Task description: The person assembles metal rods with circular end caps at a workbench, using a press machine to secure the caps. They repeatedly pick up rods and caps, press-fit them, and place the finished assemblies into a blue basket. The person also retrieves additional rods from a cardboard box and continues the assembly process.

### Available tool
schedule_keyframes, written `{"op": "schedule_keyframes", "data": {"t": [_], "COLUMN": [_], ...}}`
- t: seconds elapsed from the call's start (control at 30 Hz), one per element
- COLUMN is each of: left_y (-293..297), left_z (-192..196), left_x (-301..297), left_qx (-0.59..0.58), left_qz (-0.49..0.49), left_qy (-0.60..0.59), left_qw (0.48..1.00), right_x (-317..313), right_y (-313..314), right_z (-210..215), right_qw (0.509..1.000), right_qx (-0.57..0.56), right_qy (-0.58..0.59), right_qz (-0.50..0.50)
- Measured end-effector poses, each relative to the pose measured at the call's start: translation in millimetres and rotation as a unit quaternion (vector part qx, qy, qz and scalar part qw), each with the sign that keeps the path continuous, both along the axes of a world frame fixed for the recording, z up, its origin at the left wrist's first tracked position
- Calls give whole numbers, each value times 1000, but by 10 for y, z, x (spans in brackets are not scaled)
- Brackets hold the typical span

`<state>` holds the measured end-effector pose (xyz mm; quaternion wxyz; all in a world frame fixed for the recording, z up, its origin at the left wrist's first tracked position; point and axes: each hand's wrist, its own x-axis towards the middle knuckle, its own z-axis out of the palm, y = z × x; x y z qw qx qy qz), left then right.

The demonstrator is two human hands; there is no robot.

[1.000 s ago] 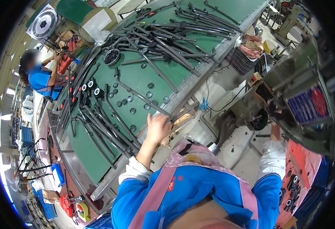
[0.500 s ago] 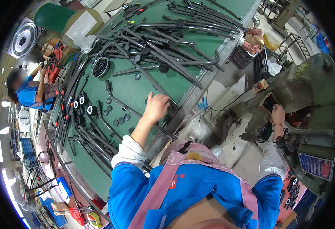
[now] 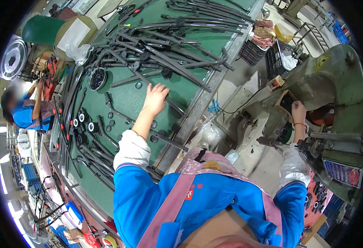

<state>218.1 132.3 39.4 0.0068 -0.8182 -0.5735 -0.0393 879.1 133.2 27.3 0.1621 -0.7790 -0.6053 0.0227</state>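
My left hand [image 3: 156,99] reaches over the green table [image 3: 125,97]. Its fingers curl over a long black metal tube [image 3: 176,108], which shows on both sides of the hand. Nearby lie another bent black tube [image 3: 167,140] and several small round black caps [image 3: 138,85]. At the right, my right hand [image 3: 298,111] is at a small open box [image 3: 281,98] of black parts on the green machine [image 3: 338,80]. Its fingers are drawn together at the box's edge; what they hold, if anything, is hidden.
A heap of black tubes [image 3: 161,53] covers the table's far part. A bowl of small black parts [image 3: 97,79] stands at left. Black crates [image 3: 253,53] sit beyond the metal table edge [image 3: 198,111]. A co-worker in blue [image 3: 24,111] is at far left.
My left hand has moved farther up along the black tube, and its fingers now lie over it. My right hand stays at the small box. The whole view has shifted slightly.
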Motion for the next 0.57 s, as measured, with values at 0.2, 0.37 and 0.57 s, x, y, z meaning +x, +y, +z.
{"op": "schedule_keyframes", "data": {"t": [0.2, 0.37, 0.57], "left_y": [460, 279, 554], "left_z": [-57, 201, 601], "left_x": [-200, -558, -106], "left_qx": [-97, -105, -166], "left_qz": [-129, -258, -203], "left_qy": [65, 78, 52], "left_qw": [985, 957, 964], "right_x": [-215, -532, -934], "right_y": [-536, -1189, -2234], "right_z": [370, 545, 811], "right_qw": [986, 985, 913], "right_qx": [89, 163, 98], "right_qy": [133, 53, 375], "right_qz": [-56, -33, -128]}}
